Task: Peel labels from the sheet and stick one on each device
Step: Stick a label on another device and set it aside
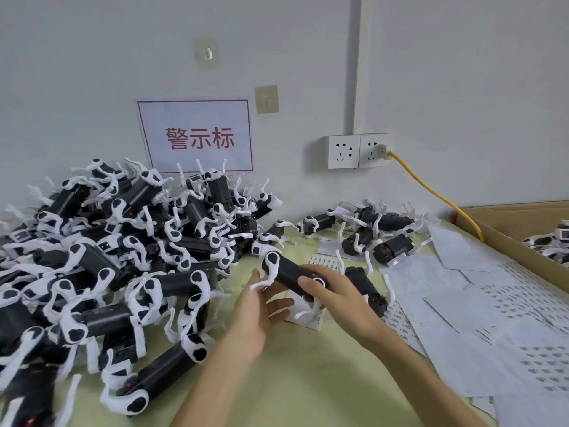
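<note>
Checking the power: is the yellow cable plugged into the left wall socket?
No, the yellow cable runs from a plug in the right socket.

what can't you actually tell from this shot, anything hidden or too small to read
Head view: any label on the held device, its middle covered by the right hand.
Head view: print on the label sheets, too small, blurred.
Head view: cardboard box contents, cut by the right edge.
Head view: extent of the device pile, cut by the left edge.
</note>
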